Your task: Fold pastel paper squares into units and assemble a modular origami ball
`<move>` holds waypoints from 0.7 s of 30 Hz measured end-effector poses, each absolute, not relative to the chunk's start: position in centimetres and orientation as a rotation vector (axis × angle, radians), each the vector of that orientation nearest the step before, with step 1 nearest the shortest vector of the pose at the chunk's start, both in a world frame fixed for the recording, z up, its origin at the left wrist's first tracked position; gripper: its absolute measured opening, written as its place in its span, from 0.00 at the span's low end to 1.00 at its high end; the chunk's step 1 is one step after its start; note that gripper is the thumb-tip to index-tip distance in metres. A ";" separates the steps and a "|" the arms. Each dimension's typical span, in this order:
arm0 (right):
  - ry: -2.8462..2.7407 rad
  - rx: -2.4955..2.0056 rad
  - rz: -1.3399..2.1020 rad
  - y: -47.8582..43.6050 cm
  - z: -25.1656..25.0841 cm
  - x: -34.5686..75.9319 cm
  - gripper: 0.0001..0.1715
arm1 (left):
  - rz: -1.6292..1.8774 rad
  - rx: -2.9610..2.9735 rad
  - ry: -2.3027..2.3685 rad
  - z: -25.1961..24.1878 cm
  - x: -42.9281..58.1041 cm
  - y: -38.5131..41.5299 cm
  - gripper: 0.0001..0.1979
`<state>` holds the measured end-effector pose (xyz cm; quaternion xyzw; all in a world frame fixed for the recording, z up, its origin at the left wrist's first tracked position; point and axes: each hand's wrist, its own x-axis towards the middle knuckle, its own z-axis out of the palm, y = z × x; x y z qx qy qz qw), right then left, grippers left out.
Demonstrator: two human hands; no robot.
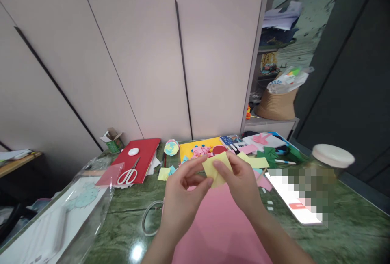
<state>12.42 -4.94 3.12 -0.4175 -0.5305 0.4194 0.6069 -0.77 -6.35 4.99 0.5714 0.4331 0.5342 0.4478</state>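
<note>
A small square of yellow paper (217, 170) is held up between both hands, above a large pink sheet (219, 227) on the table. My left hand (184, 193) pinches its lower left edge between thumb and fingers. On the other side, my right hand (243, 178) grips the paper with the thumb pressed on its front face. Behind the hands lies a yellow sheet (189, 149) bearing a pile of pink paper pieces (201, 151). Left of my left hand rests a roll of tape (145, 219).
White-handled scissors (128, 176) and a white disc (133, 151) lie on a red folder (143, 154) at the left. A lit phone (300, 205) and a white-lidded jar (332, 156) are at the right. Clear plastic (105, 211) covers the left front.
</note>
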 end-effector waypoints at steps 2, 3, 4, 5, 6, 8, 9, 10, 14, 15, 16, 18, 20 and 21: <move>-1.234 -0.968 0.959 -4.9 3.1 12.4 0.14 | 1.322 1.424 1.092 4.9 -0.8 -6.4 0.19; -1.235 -0.971 0.953 -4.9 3.2 12.4 0.14 | 1.324 1.430 1.102 4.9 -0.8 -6.4 0.19; -1.236 -0.973 0.949 -4.9 3.2 12.4 0.14 | 1.326 1.435 1.110 4.9 -0.7 -6.4 0.18; -1.237 -0.973 0.949 -5.0 3.2 12.4 0.14 | 1.325 1.440 1.115 4.9 -0.7 -6.4 0.18; -1.243 -0.970 0.952 -5.0 3.3 12.4 0.14 | 1.321 1.442 1.117 4.9 -0.7 -6.5 0.18; -1.273 -0.949 0.955 -5.1 3.4 12.6 0.14 | 1.315 1.441 1.111 5.0 -0.7 -6.5 0.17; -1.296 -0.937 0.959 -5.1 3.5 12.6 0.13 | 1.318 1.439 1.103 5.0 -0.7 -6.5 0.18; -1.318 -0.927 0.966 -5.1 3.6 12.7 0.13 | 1.325 1.436 1.093 5.0 -0.7 -6.5 0.18; -1.327 -0.937 1.019 -5.1 3.7 12.8 0.13 | 1.343 1.439 1.059 5.1 -0.6 -6.5 0.22; -1.313 -0.938 1.030 -5.1 3.7 12.8 0.13 | 1.344 1.441 1.057 5.1 -0.6 -6.6 0.22; -1.300 -0.934 1.039 -5.1 3.7 12.8 0.13 | 1.345 1.443 1.055 5.2 -0.6 -6.6 0.22; -1.280 -0.926 1.054 -5.1 3.7 12.7 0.13 | 1.344 1.445 1.050 5.2 -0.6 -6.7 0.23; -1.271 -0.916 1.058 -5.2 3.6 12.6 0.13 | 1.341 1.445 1.049 5.3 -0.7 -6.7 0.23; -1.271 -0.911 1.055 -5.2 3.6 12.6 0.12 | 1.339 1.446 1.051 5.3 -0.7 -6.7 0.23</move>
